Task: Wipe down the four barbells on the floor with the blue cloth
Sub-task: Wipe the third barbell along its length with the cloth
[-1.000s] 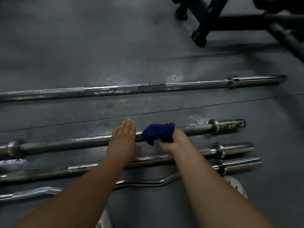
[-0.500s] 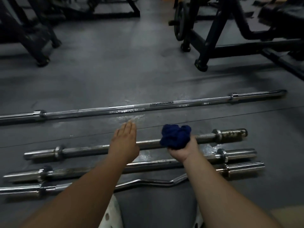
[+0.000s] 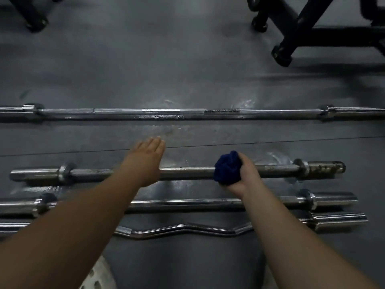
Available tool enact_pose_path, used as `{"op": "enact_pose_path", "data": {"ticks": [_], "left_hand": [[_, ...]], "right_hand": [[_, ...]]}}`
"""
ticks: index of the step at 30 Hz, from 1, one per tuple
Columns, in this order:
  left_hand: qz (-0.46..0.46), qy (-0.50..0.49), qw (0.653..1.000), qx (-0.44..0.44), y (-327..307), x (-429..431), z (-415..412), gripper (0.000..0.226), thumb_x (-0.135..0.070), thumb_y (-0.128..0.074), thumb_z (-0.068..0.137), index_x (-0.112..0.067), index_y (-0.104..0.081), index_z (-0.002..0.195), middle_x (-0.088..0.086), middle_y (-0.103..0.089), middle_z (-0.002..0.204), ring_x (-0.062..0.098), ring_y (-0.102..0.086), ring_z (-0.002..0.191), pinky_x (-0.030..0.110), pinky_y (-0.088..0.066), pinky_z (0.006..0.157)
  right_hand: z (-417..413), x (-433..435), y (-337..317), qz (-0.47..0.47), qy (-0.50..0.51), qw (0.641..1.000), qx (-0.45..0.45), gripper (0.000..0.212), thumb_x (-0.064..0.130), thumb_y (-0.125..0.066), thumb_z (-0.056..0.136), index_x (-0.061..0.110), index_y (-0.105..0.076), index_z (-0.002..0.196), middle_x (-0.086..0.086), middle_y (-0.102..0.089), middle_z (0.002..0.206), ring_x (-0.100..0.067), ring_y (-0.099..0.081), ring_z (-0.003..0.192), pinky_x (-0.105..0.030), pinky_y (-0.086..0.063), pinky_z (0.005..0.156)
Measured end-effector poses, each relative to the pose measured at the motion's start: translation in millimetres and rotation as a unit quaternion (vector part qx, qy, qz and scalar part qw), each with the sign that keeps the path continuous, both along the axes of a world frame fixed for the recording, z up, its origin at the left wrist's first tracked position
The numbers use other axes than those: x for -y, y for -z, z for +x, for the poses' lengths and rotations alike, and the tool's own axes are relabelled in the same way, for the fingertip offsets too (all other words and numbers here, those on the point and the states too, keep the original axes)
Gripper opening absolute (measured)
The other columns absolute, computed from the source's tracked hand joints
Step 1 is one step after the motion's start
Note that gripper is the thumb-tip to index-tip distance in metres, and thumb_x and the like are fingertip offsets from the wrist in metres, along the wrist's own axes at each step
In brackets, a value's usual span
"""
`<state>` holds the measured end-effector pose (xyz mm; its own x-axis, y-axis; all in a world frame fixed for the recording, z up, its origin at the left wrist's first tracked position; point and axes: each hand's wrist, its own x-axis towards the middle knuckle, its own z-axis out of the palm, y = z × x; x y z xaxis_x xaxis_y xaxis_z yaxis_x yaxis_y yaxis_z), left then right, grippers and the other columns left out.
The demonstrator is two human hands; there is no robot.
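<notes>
Wiping appears under way on the short straight steel barbell (image 3: pixel 187 172) with the rust-spotted sleeve, second of four counting from 12 o'clock. Grip of the right hand (image 3: pixel 245 176): closed round the bunched dark blue cloth (image 3: pixel 227 168), fingers curled over it, cloth wrapped onto the shaft right of mid-length.

Bar's long axis runs 9 to 3 o'clock, flat on the dark grey rubber floor (image 3: pixel 166 69). From the cloth, the collar and spotted sleeve lie near, toward 3 o'clock. The longer bare run of shaft lies toward 9 o'clock and ends at the left hand (image 3: pixel 145 161).

Judgement: any stroke must follow that 9–3 axis, and the right hand is the one placed for it.

Left hand: fingers straight and together, palm down, holding nothing. Its heel is over the shaft and its fingertips point to 12 o'clock (pressing or merely hovering, cannot tell). Both forearms reach in from 6 o'clock.

Other bars: long chrome barbell (image 3: pixel 125 112) at 12 o'clock, well apart. Straight chrome barbell (image 3: pixel 187 203) and wavy chrome curl bar (image 3: pixel 181 229) toward 6 o'clock, under the forearms.
</notes>
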<state>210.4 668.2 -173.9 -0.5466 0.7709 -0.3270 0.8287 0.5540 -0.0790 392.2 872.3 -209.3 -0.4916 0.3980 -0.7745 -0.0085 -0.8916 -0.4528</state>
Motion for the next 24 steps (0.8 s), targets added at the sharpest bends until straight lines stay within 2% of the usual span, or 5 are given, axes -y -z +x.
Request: {"op": "enact_pose_path", "data": {"ticks": [5,11,13,20,24], "left_hand": [[-0.017,-0.023,0.998,0.063,73.0,9.6,17.4,0.082,-0.03,-0.046,0.094,-0.016,0.003,0.158,0.005,0.005,0.167,0.022,0.001,0.153,0.042,-0.006,0.124],[0.016,-0.05,0.998,0.036,118.5,21.1,-5.5,0.091,-0.039,-0.066,0.081,-0.01,-0.023,0.156,0.011,-0.018,0.164,0.029,-0.018,0.151,0.05,-0.017,0.121],[0.015,-0.055,0.998,0.033,130.7,32.0,-16.1,0.091,-0.04,-0.07,0.075,-0.01,-0.033,0.152,0.012,-0.029,0.16,0.031,-0.026,0.148,0.052,-0.022,0.118],[0.06,-0.065,0.995,0.048,154.8,41.4,-16.3,0.09,-0.04,-0.055,0.062,-0.001,-0.046,0.143,0.019,-0.045,0.149,0.037,-0.043,0.137,0.057,-0.032,0.111],[0.074,-0.065,0.994,0.042,157.4,42.0,-14.9,0.091,-0.04,-0.054,0.061,-0.002,-0.046,0.143,0.018,-0.044,0.15,0.036,-0.043,0.138,0.055,-0.026,0.112]], "right_hand": [[-26.4,-12.5,34.2,0.231,0.006,0.961,0.154,0.022,0.004,-0.057,0.088,0.024,-0.06,0.098,-0.002,-0.063,0.087,-0.022,-0.06,0.08,-0.035,-0.052,0.074],[-47.6,-22.1,82.3,0.499,-0.039,0.792,0.351,0.007,0.009,-0.051,0.09,0.012,-0.055,0.095,-0.014,-0.052,0.117,-0.031,-0.057,0.099,-0.035,-0.048,0.089],[-58.5,-1.2,106.8,0.55,-0.105,0.727,0.398,0.024,0.01,-0.056,0.087,0.003,-0.058,0.11,-0.017,-0.051,0.122,-0.032,-0.051,0.108,-0.031,-0.04,0.094],[-122.2,117.6,117.6,0.734,-0.393,0.516,0.203,0.032,0.019,-0.054,0.074,0.012,-0.062,0.104,-0.007,-0.059,0.109,-0.028,-0.052,0.103,-0.04,-0.041,0.091],[-67.8,50.5,126.4,0.734,-0.363,0.509,0.265,0.033,0.014,-0.055,0.074,0.014,-0.063,0.106,-0.006,-0.062,0.109,-0.028,-0.056,0.102,-0.04,-0.046,0.09]]}}
